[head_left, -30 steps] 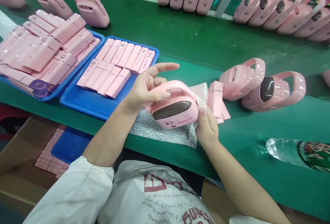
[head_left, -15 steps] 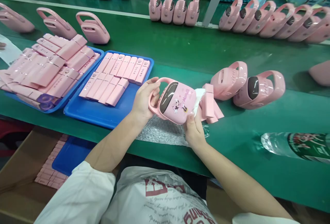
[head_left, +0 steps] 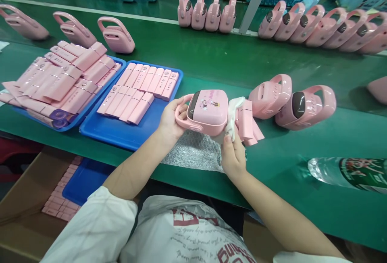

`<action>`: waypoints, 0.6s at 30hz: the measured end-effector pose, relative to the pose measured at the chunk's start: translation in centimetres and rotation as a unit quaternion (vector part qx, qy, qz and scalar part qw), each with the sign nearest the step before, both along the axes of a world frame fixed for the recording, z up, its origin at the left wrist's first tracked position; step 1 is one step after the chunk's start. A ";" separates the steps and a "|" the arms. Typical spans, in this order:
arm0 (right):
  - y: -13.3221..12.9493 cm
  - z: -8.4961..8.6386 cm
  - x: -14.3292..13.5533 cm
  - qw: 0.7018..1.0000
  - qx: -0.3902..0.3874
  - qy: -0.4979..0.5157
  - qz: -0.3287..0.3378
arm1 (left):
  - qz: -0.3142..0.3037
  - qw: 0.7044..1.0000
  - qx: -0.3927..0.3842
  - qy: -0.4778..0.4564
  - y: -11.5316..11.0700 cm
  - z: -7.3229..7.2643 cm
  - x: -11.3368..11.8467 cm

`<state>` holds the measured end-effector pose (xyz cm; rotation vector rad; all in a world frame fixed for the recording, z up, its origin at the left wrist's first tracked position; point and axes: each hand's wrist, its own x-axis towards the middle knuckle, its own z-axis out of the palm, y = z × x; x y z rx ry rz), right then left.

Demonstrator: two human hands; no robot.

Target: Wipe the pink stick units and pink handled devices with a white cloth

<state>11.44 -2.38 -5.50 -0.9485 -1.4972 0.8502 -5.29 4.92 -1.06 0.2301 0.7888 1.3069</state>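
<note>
A pink handled device (head_left: 211,111) with a dark window and a cartoon print is held in the air, tilted, above a sheet of bubble wrap (head_left: 193,152). The fingers of my left hand (head_left: 173,121) are wrapped round its handle. My right hand (head_left: 233,154) pinches a white cloth (head_left: 232,113) at the device's right end. Just behind the cloth, several pink box-like pieces (head_left: 246,122) lie on the green table. Two more pink devices (head_left: 305,107) rest to the right of these pieces.
A blue tray (head_left: 115,134) holds rows of pink pieces, and another at left (head_left: 69,124) is heaped with them. A plastic bottle (head_left: 347,172) lies at right. Pink devices (head_left: 311,25) line the back, near a metal post (head_left: 255,3). An open carton (head_left: 24,198) is below left.
The device has turned so its side rim shows and its printed face tips away. My right hand has moved slightly right with the cloth, which stands farther out from the device's end.
</note>
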 end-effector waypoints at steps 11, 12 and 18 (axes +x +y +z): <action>1.3 2.5 0.6 0.935 -0.245 0.243 0.086 | -0.101 0.992 -0.076 0.017 -0.7 0.9 1.1; 1.2 2.5 0.6 0.939 -0.222 0.245 0.095 | -0.119 0.990 -0.081 0.012 -0.8 1.0 1.3; 0.5 2.5 0.7 0.963 -0.099 0.236 0.083 | -0.175 0.983 -0.056 0.027 -1.3 1.4 2.1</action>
